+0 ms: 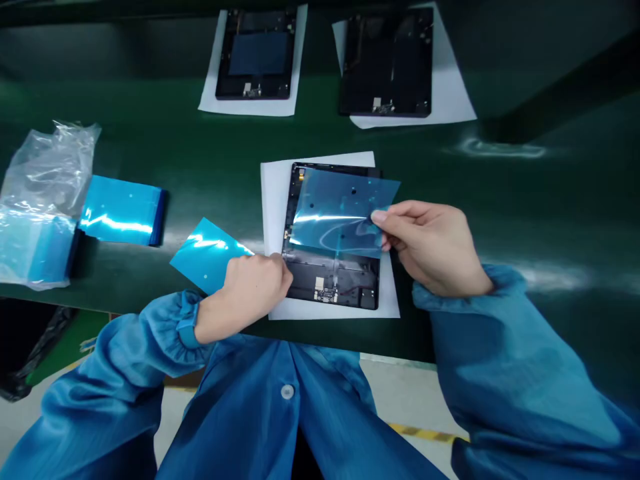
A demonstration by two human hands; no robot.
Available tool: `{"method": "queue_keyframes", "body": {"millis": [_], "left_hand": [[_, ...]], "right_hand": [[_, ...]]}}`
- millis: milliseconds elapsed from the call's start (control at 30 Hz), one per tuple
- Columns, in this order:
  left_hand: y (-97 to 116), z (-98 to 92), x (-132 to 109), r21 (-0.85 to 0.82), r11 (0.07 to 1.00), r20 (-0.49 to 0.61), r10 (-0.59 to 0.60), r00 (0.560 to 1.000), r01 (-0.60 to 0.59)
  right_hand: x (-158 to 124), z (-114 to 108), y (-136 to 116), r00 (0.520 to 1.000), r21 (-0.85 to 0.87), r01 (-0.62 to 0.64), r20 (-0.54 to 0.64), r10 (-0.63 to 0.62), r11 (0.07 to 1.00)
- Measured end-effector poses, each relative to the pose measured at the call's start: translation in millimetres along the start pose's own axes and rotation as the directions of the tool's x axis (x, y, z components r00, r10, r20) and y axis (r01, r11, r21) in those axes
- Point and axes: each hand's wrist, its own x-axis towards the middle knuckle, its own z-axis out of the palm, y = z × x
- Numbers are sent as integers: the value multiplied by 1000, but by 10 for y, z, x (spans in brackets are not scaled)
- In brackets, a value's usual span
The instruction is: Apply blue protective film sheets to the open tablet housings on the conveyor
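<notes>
My right hand (430, 243) pinches the right edge of a clear blue film sheet (335, 213) between thumb and fingers. The sheet is tilted over the upper part of an opened black tablet housing (300, 283), which lies on white paper (274, 200). At the housing's lower left edge, my left hand (253, 283) is closed with its knuckles up; its fingertips are hidden, so what it grips cannot be made out. A second blue film sheet (203, 250) lies on the table, partly behind that hand.
To the left sit a stack of blue film sheets (120, 207) and a clear plastic bag (50, 167) holding more. Two further black tablet housings, one at back left (225, 67) with a blue film on it and one at back right (385, 73), rest on white paper. The green table's (200, 147) front edge is near my body.
</notes>
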Motion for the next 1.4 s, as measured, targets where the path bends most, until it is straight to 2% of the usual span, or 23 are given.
{"method": "queue_keyframes", "body": {"millis": [167,300,400,467,567,667,867,1033,1300,1400], "left_hand": [[49,137,-188,-18,1000,31,-16,999,17],[12,179,-241,-23,996,20,88,996,-88],[-196,127,-190,-57,978,-53,199,978,-202],[-390,105,-106,-93,942,-165,305,938,-322],[-633,147,61,-120,854,-330,448,831,-507],[-733,244,195,-93,797,-448,502,740,-597],[-722,313,256,-27,780,-500,532,684,-626],[-724,292,253,-12,792,-475,533,700,-611],[-719,286,258,56,783,-521,552,651,-620],[-722,280,262,52,779,-529,552,644,-625]], "right_hand": [[-72,32,-1,997,-47,-50,54,53,998],[-92,9,24,995,-140,-75,61,84,987],[-96,-36,50,994,-240,-68,69,87,968],[-98,-60,60,994,-285,-45,80,70,958],[-102,-70,68,995,-339,1,96,34,941],[-113,-60,68,996,-374,21,90,14,927],[-145,-39,12,996,-445,37,89,4,895],[-164,-50,-9,997,-504,45,80,-5,862],[-178,-43,-16,997,-522,60,77,-24,851],[-173,-44,-13,997,-521,61,79,-22,851]]}}
